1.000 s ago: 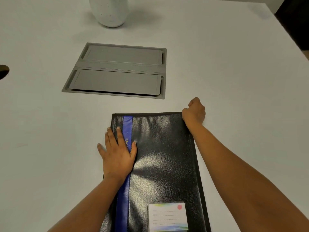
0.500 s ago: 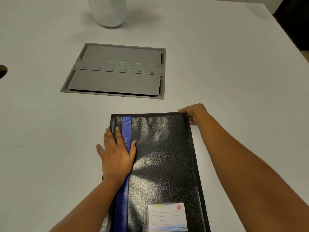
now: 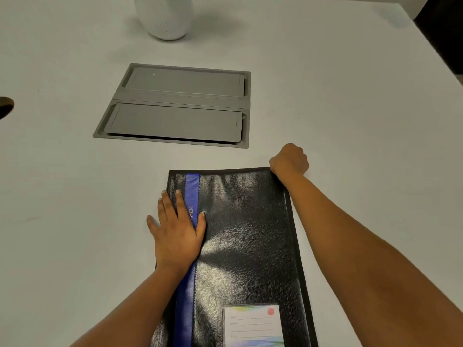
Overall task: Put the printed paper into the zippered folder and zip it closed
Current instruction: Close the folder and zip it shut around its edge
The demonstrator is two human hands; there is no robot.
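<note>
So on the white table (image 3: 338, 101) we've got our left hand (image 3: 179, 230) pressed flat, fingers spread, on the left side of the black zippered folder (image 3: 245, 234), covering part of its blue stripe (image 3: 191, 194). The folder lies flat in front of us, label card (image 3: 253, 324) near its bottom edge. Our right hand (image 3: 290, 160) is curled into a fist at the folder's far right corner; can't tell what it's pinching. Further back sit a grey hatch (image 3: 180, 106) and a speckled white vase (image 3: 166, 17).
</note>
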